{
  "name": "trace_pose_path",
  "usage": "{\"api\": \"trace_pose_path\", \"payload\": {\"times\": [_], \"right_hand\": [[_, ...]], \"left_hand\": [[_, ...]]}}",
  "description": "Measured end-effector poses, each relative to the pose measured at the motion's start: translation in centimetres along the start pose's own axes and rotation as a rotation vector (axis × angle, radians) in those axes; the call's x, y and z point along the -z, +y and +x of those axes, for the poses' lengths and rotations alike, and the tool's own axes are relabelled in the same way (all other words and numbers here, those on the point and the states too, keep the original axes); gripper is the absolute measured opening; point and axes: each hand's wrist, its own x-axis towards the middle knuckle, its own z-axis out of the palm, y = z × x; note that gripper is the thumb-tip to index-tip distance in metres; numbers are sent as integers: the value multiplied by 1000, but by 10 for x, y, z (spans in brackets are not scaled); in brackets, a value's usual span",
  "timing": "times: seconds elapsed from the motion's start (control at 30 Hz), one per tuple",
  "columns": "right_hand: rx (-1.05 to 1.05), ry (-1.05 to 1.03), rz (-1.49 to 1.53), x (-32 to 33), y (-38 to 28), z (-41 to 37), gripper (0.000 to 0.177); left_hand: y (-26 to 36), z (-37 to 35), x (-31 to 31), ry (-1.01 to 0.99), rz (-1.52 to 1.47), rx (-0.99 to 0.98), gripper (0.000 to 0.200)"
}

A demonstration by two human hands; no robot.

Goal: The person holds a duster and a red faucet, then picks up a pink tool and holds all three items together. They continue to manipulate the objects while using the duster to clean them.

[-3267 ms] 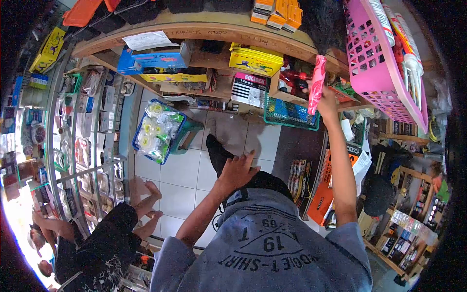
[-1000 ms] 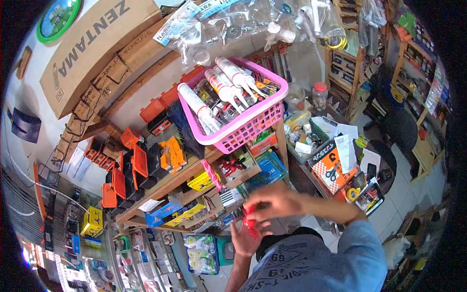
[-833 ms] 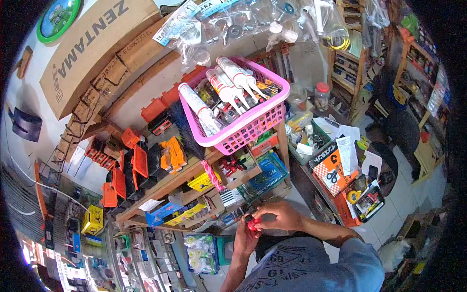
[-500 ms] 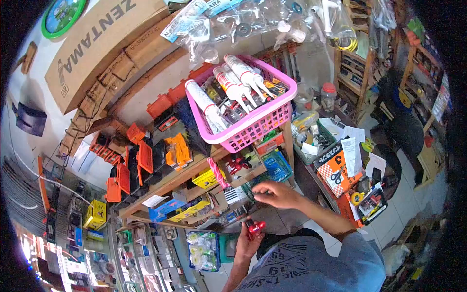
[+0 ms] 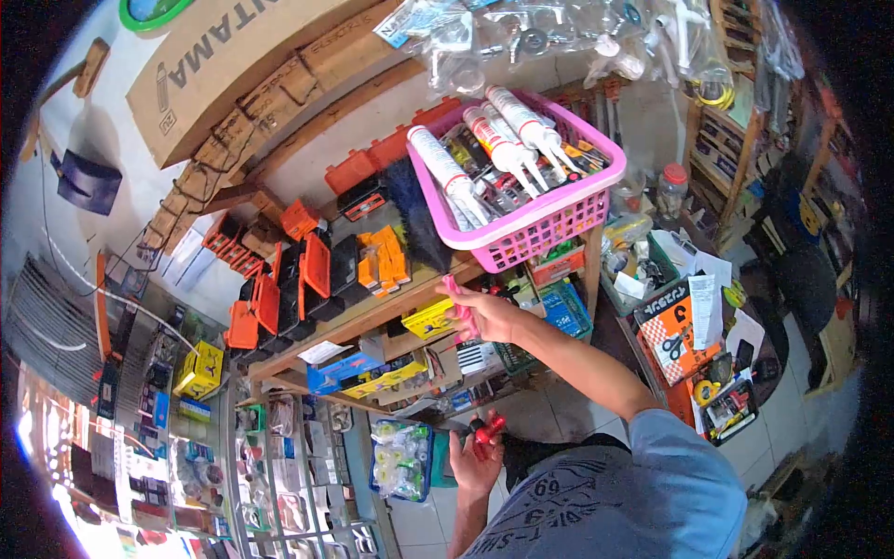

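Observation:
My left hand (image 5: 475, 463) is low in the middle of the view, fingers closed around a small shiny red-and-black thing (image 5: 488, 428) whose kind does not show. Higher up, my right hand (image 5: 492, 315) reaches to the front edge of the wooden shelf (image 5: 372, 310). Its fingers are round a pink striped strip of plastic (image 5: 460, 303) hanging there and cover part of it. Just above that hand stands a pink plastic basket (image 5: 549, 226) with white sealant tubes (image 5: 447, 170) on top.
Orange cases (image 5: 317, 270) and orange boxes (image 5: 383, 261) line the shelf top. Yellow boxes (image 5: 386, 379) sit beneath. Below stands a blue crate (image 5: 400, 461) of bagged goods. To the right, a low table holds an orange scissors package (image 5: 669, 340), papers and a black tray (image 5: 729, 410).
My right hand has moved up and left onto the pink striped plastic. My left hand still holds the red-and-black thing, now turned a little. The whole view has shifted.

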Motion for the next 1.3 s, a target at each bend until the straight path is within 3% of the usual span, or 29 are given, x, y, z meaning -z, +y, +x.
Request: {"api": "trace_pose_path", "payload": {"times": [0.13,0.2,0.27,0.33,0.4,0.5,0.57,0.67,0.7,0.77,0.83,0.87,0.93,1.0,1.07,1.13,1.2,1.27,1.3], "right_hand": [[28,-60,28,-6,3,-25,35],[90,-124,-162,5,14,-47,31],[43,-46,-321,15,30,-74,23],[-47,-143,-403,15,41,-109,21],[9,-45,-413,23,64,-143,22],[-111,125,-379,25,89,-193,25],[198,378,-1060,47,125,-219,27],[63,481,-927,32,136,-265,25],[83,520,-691,15,139,-277,22],[57,579,-738,22,155,-297,19],[-41,684,-887,26,164,-315,13],[-53,703,-870,26,166,-322,13],[10,729,-813,28,165,-333,14],[-37,778,-801,24,160,-336,18],[151,897,-881,13,155,-331,21],[197,961,-855,6,153,-325,23],[323,907,-874,-1,152,-322,39],[251,850,-970,5,157,-334,42],[179,785,-1067,8,158,-338,46]], "left_hand": [[4,-8,8,-37,-98,-16,69],[7,-6,6,-28,-88,-47,71],[10,-4,5,-42,-132,-64,75],[22,6,24,3,-151,-42,74],[31,18,43,-15,-205,44,65],[33,30,-6,56,-144,24,58],[36,46,-7,78,-90,46,57],[41,82,5,70,-62,47,56],[47,103,24,-465,-187,233,71],[46,134,29,-165,-2,138,69],[20,121,-66,-26,203,59,64],[12,128,-70,-9,202,80,64],[-5,144,-69,-69,168,33,59],[-22,149,-63,-35,135,110,55],[-31,154,-48,-1,110,182,51],[-36,166,-30,-428,-70,400,51],[-42,160,-49,-522,-175,485,48],[-54,149,-82,-122,46,262,50],[-60,155,-81,-315,104,130,54]]}}
